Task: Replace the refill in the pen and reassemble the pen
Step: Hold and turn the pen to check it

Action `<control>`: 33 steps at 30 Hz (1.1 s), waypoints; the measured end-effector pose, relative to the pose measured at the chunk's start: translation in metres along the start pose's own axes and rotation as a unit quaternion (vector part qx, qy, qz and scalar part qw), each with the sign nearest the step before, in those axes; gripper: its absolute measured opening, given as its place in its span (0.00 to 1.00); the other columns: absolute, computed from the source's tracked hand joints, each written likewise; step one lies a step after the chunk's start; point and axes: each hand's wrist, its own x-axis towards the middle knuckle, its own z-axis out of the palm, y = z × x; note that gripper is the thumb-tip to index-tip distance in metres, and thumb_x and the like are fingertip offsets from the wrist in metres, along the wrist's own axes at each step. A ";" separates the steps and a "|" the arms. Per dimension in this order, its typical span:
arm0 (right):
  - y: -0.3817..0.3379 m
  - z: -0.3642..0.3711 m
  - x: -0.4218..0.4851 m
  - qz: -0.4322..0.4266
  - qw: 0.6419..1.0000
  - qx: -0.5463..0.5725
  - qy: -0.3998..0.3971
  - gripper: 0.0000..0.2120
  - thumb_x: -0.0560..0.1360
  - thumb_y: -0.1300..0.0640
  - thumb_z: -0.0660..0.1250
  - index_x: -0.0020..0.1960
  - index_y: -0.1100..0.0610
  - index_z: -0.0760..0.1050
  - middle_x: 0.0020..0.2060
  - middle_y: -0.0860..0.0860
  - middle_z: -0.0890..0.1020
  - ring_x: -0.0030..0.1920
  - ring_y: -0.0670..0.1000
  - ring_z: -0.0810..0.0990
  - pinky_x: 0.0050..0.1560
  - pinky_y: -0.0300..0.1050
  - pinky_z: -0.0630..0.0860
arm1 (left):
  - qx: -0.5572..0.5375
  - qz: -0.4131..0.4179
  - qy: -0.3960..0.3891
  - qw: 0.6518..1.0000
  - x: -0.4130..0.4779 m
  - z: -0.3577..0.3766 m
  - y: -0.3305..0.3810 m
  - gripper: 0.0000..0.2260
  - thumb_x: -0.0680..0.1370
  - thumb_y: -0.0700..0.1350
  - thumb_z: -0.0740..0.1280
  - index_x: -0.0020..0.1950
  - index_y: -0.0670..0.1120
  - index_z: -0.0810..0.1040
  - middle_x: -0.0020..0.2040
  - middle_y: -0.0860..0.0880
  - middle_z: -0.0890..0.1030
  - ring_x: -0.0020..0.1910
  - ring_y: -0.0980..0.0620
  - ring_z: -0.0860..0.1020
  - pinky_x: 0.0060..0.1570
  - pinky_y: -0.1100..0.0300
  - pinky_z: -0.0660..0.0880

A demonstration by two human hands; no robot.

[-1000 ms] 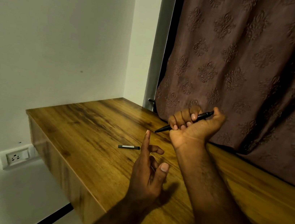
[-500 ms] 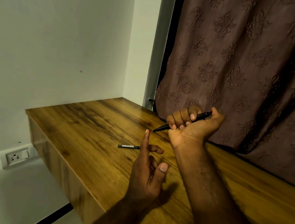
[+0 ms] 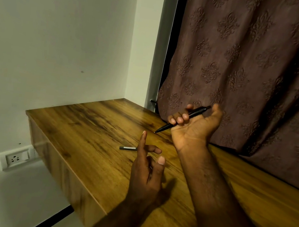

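A black pen (image 3: 194,114) lies across my right hand (image 3: 194,131), palm up above the wooden table (image 3: 92,130). Its tip points down-left toward the table and its clicker end points up-right by my thumb. My curled fingers hold the pen near its lower half, while the thumb stands away from it. My left hand (image 3: 146,172) hovers lower and nearer, index finger straight up, the other fingers loosely spread, holding nothing. A short dark stick with a pale label (image 3: 128,148), perhaps a refill, lies flat on the table just left of my left hand.
A brown patterned curtain (image 3: 257,67) hangs behind the table on the right. A white wall runs along the left, with a wall socket (image 3: 16,159) below the table's left edge. The table's left corner (image 3: 27,112) drops off to the floor.
My right hand's grip has loosened: the thumb has lifted off the pen's clicker end and the fingers have uncurled somewhat. My left hand has stayed in place.
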 end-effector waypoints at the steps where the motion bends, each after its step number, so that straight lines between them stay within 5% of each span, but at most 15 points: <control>1: 0.002 0.002 0.002 0.008 1.000 -0.021 0.006 0.21 0.76 0.41 0.51 0.35 0.56 0.68 0.25 0.50 0.64 0.25 0.49 0.62 0.30 0.41 0.60 | 0.001 -0.012 0.013 1.000 0.001 -0.001 -0.002 0.30 0.75 0.60 0.59 0.75 0.60 0.53 0.50 0.59 0.77 0.32 0.57 0.76 0.32 0.61 0.75; 7: 0.017 -0.001 0.006 0.036 0.988 -0.145 -0.023 0.08 0.80 0.63 0.55 0.45 0.58 0.70 0.32 0.53 0.72 0.31 0.50 0.73 0.33 0.45 0.74 | 0.038 -0.042 0.061 0.997 0.009 -0.002 -0.009 0.19 0.77 0.58 0.62 0.68 0.58 0.67 0.46 0.58 0.78 0.39 0.56 0.78 0.35 0.57 0.77; 11: 0.023 -0.004 0.003 0.024 0.980 -0.189 -0.056 0.08 0.81 0.66 0.54 0.51 0.60 0.70 0.34 0.55 0.74 0.35 0.52 0.76 0.41 0.50 0.78 | 0.026 -0.070 0.099 0.992 0.011 -0.004 -0.009 0.13 0.77 0.53 0.65 0.61 0.53 0.74 0.47 0.62 0.79 0.43 0.58 0.79 0.38 0.61 0.78; 17: 0.030 -0.012 0.004 0.021 0.961 -0.262 -0.082 0.04 0.80 0.66 0.58 0.54 0.60 0.69 0.36 0.57 0.76 0.35 0.54 0.80 0.43 0.54 0.82 | 0.039 -0.059 0.105 0.992 0.013 -0.007 -0.018 0.07 0.79 0.51 0.63 0.51 0.51 0.78 0.41 0.51 0.80 0.37 0.52 0.77 0.36 0.55 0.76; 22: 0.034 -0.024 0.006 -0.088 0.904 -0.408 -0.092 0.26 0.78 0.64 0.66 0.68 0.46 0.59 0.45 0.59 0.81 0.32 0.52 0.83 0.38 0.53 0.83 | 0.066 -0.059 0.119 0.989 0.015 -0.008 -0.020 0.08 0.81 0.45 0.62 0.43 0.54 0.75 0.36 0.51 0.78 0.32 0.55 0.73 0.32 0.61 0.71; 28: 0.036 -0.031 0.012 -0.082 0.868 -0.476 -0.113 0.30 0.77 0.62 0.67 0.72 0.46 0.59 0.49 0.62 0.81 0.41 0.53 0.84 0.32 0.48 0.82 | 0.089 -0.066 0.150 0.983 0.018 -0.009 -0.025 0.10 0.81 0.46 0.60 0.42 0.56 0.73 0.36 0.51 0.79 0.37 0.55 0.78 0.38 0.59 0.73; 33: 0.031 -0.033 0.015 -0.040 0.904 -0.410 -0.113 0.35 0.77 0.68 0.65 0.75 0.46 0.53 0.50 0.63 0.81 0.44 0.58 0.84 0.36 0.49 0.82 | 0.041 -0.090 0.121 0.988 0.015 -0.010 -0.031 0.10 0.80 0.57 0.57 0.49 0.58 0.77 0.40 0.51 0.80 0.33 0.51 0.74 0.34 0.49 0.72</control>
